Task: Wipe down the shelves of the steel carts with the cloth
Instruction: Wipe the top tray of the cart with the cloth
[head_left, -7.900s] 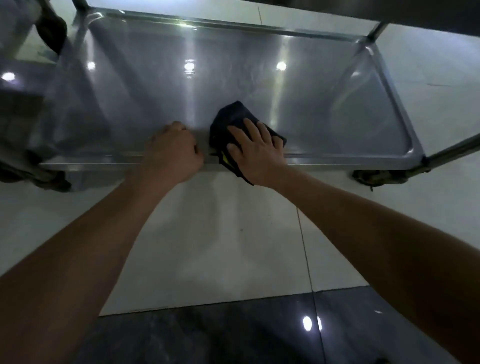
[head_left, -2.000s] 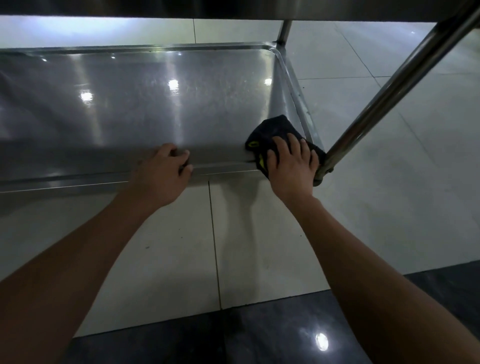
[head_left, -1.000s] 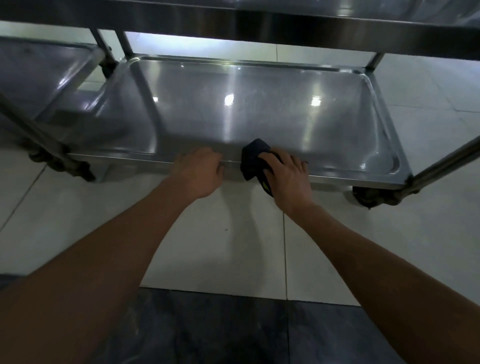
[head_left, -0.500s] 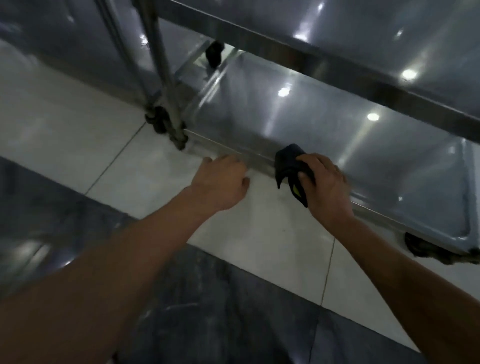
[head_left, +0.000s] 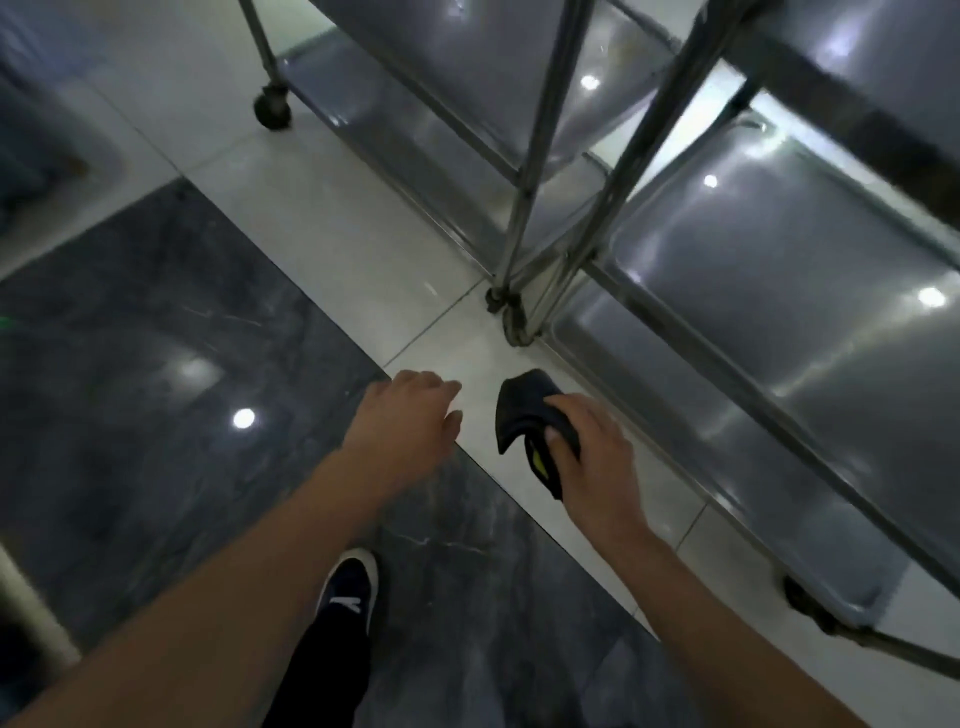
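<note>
The cloth (head_left: 524, 415) is a dark, folded piece with a yellow tag showing at its underside, gripped in the right hand (head_left: 597, 462), which hangs in the air above the floor and clear of the carts. The fingers (head_left: 566, 410) of that hand curl over the cloth's top and clench it; its free end juts up and to the left, past the knuckles, so its long axis runs roughly from the palm toward the upper left. The left hand (head_left: 405, 421) hovers just beside it, apart from the cloth, its fingers loosely bent and grasping nothing.

Nearest the camera, both bare forearms reach in from the bottom edge. Between them a dark trouser leg and a dark shoe (head_left: 349, 587) with a white sole stand on the dark marbled floor (head_left: 156, 364). A diagonal seam separates that dark stone from pale tiles (head_left: 322, 218), and the hands hang over this seam, with open floor to their left and below.

Beyond the hands, to the right, the low shelf (head_left: 769, 332) of a steel cart runs diagonally, its raised rim facing the hands; a caster (head_left: 802, 597) sits under its near corner. Slanted steel posts (head_left: 613, 171) rise where this cart meets a second cart's shelf (head_left: 441, 104) farther back. A black caster (head_left: 271, 106) stands at that cart's far left corner. Ceiling lights glint off both shelves.
</note>
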